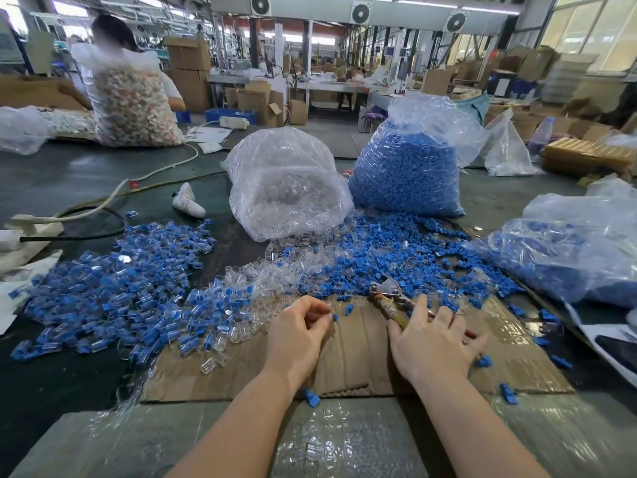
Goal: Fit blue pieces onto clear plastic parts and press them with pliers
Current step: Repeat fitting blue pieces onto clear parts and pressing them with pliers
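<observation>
Pinching a small blue plastic piece [335, 317] between my curled fingertips, my left hand [296, 334] hovers over the flat brown cardboard sheet [358, 353] spread on the dark work table [69, 181]. Whether a clear part sits under that piece I cannot tell; my fingers cover it. My right hand [431, 343] lies flat with fingers spread and straight, resting on the handles of the metal pliers with tape-wrapped grips [389, 298]; only their head and upper handle show, the rest lies beneath my palm.

Loose parts are too many and too blurred to count: a heap of assembled blue-and-clear pieces [113, 288] on the left, a spill of clear plastic parts [269, 270] in the middle, and scattered blue pieces [396, 257] to the right.

Four big transparent plastic bags stand or lie beyond: one of clear parts [286, 188], one upright full of blue pieces [410, 170], one of blue pieces cut off at the right edge [568, 243], and one of pale mixed parts [134, 101] far left. A person [113, 32] sits partly hidden behind that last bag.
</observation>
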The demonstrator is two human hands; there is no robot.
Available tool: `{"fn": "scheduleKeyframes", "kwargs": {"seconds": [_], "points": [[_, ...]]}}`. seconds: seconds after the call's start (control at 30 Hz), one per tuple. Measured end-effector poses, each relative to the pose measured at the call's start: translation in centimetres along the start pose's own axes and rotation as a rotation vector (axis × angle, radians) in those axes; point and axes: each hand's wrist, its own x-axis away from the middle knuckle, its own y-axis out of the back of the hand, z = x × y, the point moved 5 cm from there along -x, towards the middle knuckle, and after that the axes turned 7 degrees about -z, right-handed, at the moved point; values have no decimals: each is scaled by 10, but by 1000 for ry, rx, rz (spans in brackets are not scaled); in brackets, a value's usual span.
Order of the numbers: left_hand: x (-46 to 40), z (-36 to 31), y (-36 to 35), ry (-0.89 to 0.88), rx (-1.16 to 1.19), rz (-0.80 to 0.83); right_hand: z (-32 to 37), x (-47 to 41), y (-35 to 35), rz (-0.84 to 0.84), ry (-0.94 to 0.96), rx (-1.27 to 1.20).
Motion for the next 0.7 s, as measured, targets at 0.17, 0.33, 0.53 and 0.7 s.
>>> {"fn": "scheduleKeyframes", "kwargs": {"seconds": [0.17, 0.33, 0.53, 0.7], "points": [[0, 2, 0, 15, 4, -2, 7, 4, 3, -149, 108, 49], [-3, 2, 2, 40, 21, -23, 8, 5, 11, -217, 197, 101], [-11, 2, 5, 221, 201, -48, 19, 4, 32, -140, 351, -117], [-18, 3, 7, 408, 457, -45, 36, 8, 36, 271, 343, -556]]}}
